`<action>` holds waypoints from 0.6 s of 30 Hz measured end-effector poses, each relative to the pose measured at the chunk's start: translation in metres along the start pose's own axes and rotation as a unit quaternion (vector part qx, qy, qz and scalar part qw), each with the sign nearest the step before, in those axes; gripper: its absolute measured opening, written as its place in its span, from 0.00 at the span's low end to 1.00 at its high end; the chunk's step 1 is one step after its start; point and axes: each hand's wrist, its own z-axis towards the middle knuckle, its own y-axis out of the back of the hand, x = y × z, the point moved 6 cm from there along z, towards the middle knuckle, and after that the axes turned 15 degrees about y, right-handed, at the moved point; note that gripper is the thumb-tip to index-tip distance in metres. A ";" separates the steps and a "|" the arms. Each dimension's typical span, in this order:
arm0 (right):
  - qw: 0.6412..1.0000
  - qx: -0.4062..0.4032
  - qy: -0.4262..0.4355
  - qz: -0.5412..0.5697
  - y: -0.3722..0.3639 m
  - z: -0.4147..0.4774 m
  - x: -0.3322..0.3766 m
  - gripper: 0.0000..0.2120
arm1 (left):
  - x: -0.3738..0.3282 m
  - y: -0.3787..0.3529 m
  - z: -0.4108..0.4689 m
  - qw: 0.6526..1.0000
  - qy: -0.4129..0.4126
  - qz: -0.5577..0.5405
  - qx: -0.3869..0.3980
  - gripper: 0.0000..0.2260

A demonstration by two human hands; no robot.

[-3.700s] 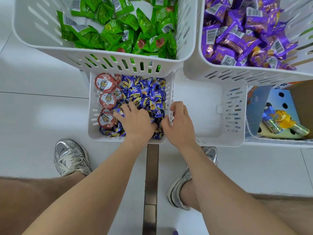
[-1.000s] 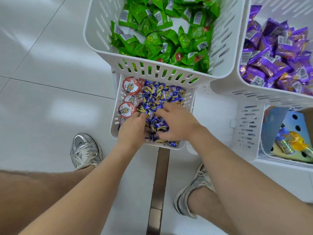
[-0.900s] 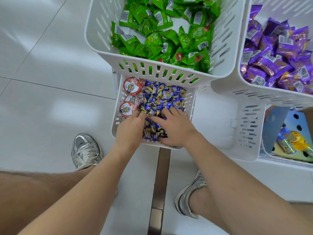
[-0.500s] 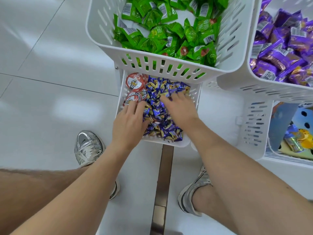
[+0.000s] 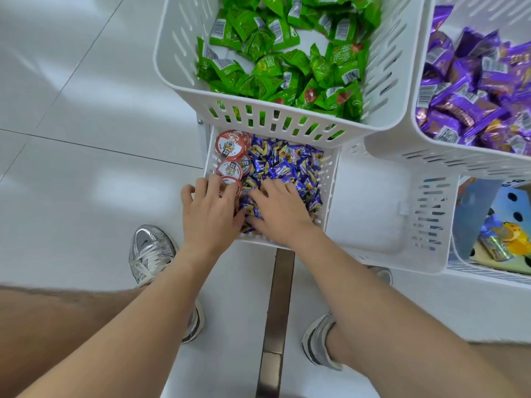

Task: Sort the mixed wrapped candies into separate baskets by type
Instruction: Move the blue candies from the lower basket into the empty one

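A small white basket (image 5: 331, 179) on the floor holds a heap of blue wrapped candies (image 5: 287, 165) and, along its left side, round red-lidded cups (image 5: 230, 145). My left hand (image 5: 211, 209) lies over the near left corner, fingers spread on a red cup and thumb outside the wall. My right hand (image 5: 280, 209) rests flat on the blue candies with its fingers apart. Neither hand visibly holds anything. Higher up, one large white basket (image 5: 258, 117) holds green wrapped candies (image 5: 267, 67) and another (image 5: 431, 159) holds purple wrapped candies (image 5: 474, 90).
An empty white basket (image 5: 431, 219) stands right of the small one. Beyond it a bin holds colourful toys (image 5: 500, 239). My two silver shoes (image 5: 150, 251) (image 5: 319, 343) stand on white floor tiles either side of a metal floor strip (image 5: 278, 311).
My right hand has drawn back from the far end of the blue candies toward the near edge. My left hand has slid slightly left, over the red cups.
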 end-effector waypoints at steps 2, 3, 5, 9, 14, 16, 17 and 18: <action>0.995 -0.033 -0.090 0.027 -0.002 0.000 -0.008 0.19 | 0.001 0.001 0.000 1.000 0.000 0.000 0.010 0.21; 0.993 -0.041 -0.104 0.037 -0.002 -0.001 -0.012 0.18 | 0.002 0.000 -0.001 1.000 0.003 0.007 0.017 0.24; 0.998 -0.001 -0.061 0.031 -0.008 -0.001 -0.016 0.16 | 0.003 -0.002 -0.005 0.999 0.009 0.020 0.033 0.30; 0.998 0.005 -0.046 0.031 -0.010 -0.009 -0.026 0.10 | 0.004 -0.007 -0.005 0.998 0.027 0.047 0.033 0.31; 0.963 -0.183 -0.150 0.127 0.005 -0.030 -0.040 0.06 | 0.009 -0.008 -0.001 0.998 0.035 0.038 0.023 0.29; 0.944 -0.235 -0.170 0.154 0.018 -0.035 -0.043 0.07 | 0.008 -0.007 -0.005 1.000 0.029 0.006 0.010 0.20; 0.936 -0.255 -0.177 0.167 0.024 -0.037 -0.044 0.07 | 0.009 -0.005 -0.007 1.000 0.030 -0.003 0.000 0.15; 0.931 -0.269 -0.179 0.172 0.029 -0.037 -0.045 0.07 | 0.009 -0.004 -0.009 0.999 0.035 -0.012 -0.010 0.12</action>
